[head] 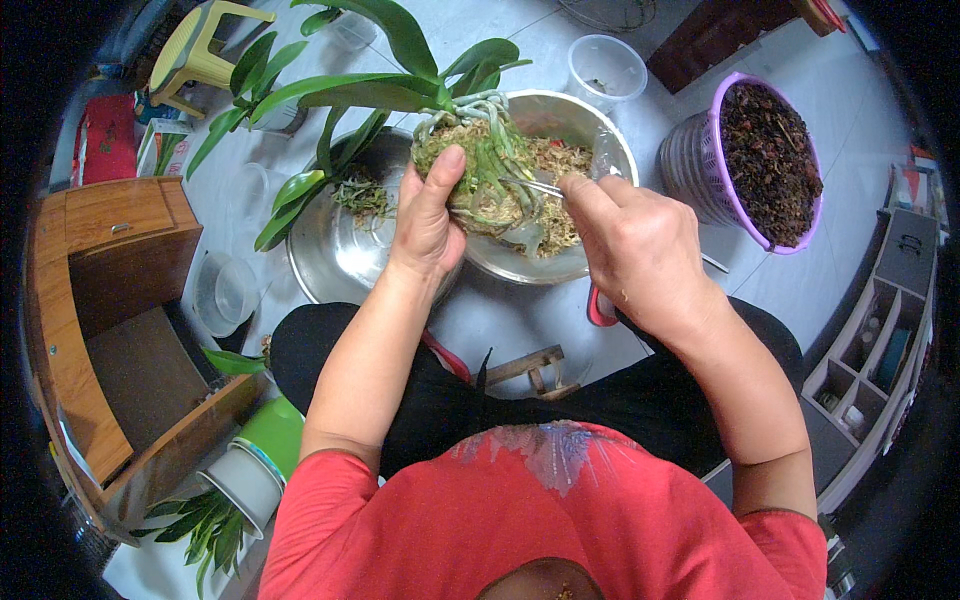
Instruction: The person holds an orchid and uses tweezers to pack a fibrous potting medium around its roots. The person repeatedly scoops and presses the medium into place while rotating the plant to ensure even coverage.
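Note:
My left hand grips the root ball of a moth orchid, its thumb pressed on the mossy side. Broad green leaves spread from the crown toward the upper left. In my right hand is a slim metal tool, probably tweezers, its tip among the roots. Below the root ball stands a metal basin with loose sphagnum moss in it. A second metal basin, to the left, holds green plant scraps.
A purple-rimmed basket full of bark mix stands at right. Clear plastic pots sit on the tiled floor. A yellow stool is far left; a wooden cabinet and a divided organizer flank me.

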Motion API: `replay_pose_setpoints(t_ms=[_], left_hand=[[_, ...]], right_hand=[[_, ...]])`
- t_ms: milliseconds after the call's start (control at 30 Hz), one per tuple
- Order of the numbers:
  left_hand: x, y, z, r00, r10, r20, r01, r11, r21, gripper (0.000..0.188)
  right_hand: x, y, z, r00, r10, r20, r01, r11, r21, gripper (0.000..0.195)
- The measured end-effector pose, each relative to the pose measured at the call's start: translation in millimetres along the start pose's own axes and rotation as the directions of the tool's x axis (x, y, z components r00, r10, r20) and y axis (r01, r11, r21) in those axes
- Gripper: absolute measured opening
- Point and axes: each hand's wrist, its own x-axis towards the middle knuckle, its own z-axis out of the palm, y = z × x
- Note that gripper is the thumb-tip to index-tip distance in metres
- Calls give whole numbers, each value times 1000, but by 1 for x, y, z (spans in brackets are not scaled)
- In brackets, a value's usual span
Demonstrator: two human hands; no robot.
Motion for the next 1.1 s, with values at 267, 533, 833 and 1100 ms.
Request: replay_pose_setpoints(t_ms=[267, 533, 833, 1100], left_hand=[[1, -1, 2, 997, 33, -63, -30, 999, 44, 45], [-2, -1, 12, 980, 166, -107, -143, 971, 191, 40], [-2, -1, 10, 971, 194, -138, -157, 957, 242, 36], [-1, -8, 12, 961, 225, -160, -183, 953, 243, 38]], right_hand=[[2, -5, -1, 999, -36, -4, 35, 982, -185, 33], [1, -3, 2, 997, -56, -53, 41, 967, -253, 32], [1, -1, 6, 998, 11, -62, -23, 982, -190, 30], [9, 0, 18, 993, 117, -13, -116, 992, 54, 15]])
